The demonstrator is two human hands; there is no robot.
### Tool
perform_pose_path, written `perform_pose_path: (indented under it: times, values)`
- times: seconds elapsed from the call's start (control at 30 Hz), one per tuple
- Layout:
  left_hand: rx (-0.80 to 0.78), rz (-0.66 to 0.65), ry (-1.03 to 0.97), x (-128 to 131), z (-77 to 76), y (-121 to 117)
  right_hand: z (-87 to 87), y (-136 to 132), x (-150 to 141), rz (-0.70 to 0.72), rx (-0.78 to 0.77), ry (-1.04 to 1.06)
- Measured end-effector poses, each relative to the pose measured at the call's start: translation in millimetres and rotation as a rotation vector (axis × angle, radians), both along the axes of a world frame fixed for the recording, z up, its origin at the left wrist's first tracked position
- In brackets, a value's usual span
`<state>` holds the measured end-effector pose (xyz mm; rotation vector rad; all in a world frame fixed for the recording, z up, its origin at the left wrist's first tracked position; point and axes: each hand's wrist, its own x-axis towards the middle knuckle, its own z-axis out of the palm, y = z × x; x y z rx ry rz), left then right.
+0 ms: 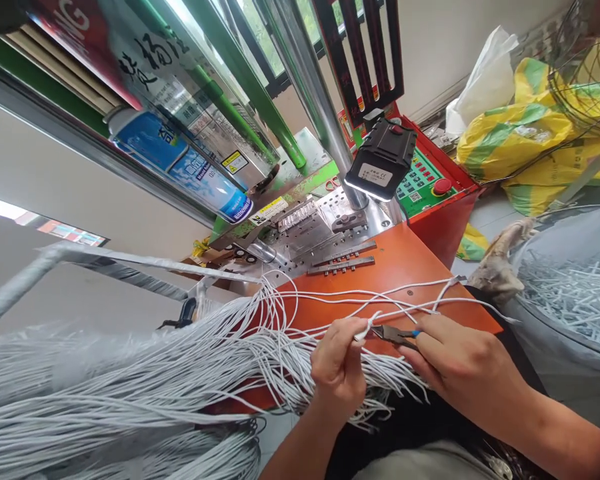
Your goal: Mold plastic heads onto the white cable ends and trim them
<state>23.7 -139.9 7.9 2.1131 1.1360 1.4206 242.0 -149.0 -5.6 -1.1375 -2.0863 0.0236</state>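
My left hand (341, 360) pinches the end of a white cord (373, 323), close above the orange tabletop (330, 307). Wrapped round a pair of cutting pliers (396, 335) with a blue-edged handle, my right hand (463, 353) brings their jaws up against the cord beside my left fingertips. Whether the jaws are fully closed is too small to make out. Below and to the left of both hands spreads a large bundle of white cords (220, 360). Several single cords run across the tabletop behind my hands.
Two metal mold bars (343, 265) lie at the table's back edge, before a green press with steel columns (305, 87). A black work lamp (383, 160) hangs by a red control box (445, 200). A lined bin (580, 293) of white pieces stands at right.
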Motion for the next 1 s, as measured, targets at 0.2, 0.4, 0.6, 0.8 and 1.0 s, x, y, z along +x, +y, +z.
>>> perform_pose_path:
  times: [0.2, 0.4, 0.6, 0.8, 1.0]
  values:
    - [-0.497, -0.040, -0.392, 15.0, 3.7, -2.2, 10.7, 2.2, 9.4, -0.073, 0.034, -0.065]
    - [-0.452, -0.041, -0.308, 16.8, 3.4, -4.6, 8.4, 5.3, 0.3, -0.032, 0.033, -0.100]
    - [-0.417, -0.068, -0.198, 12.5, 8.9, 2.3, 3.2, 2.2, -1.1, 0.056, -0.103, 0.046]
    - [-0.438, -0.150, -0.057, 9.8, 21.5, 10.3, 1.4, -9.1, 0.2, 0.278, -0.704, 0.403]
    - [-0.524, -0.230, 0.032, 2.1, 30.4, 3.6, -9.6, -22.6, 0.9, 0.427, -1.092, 0.738]
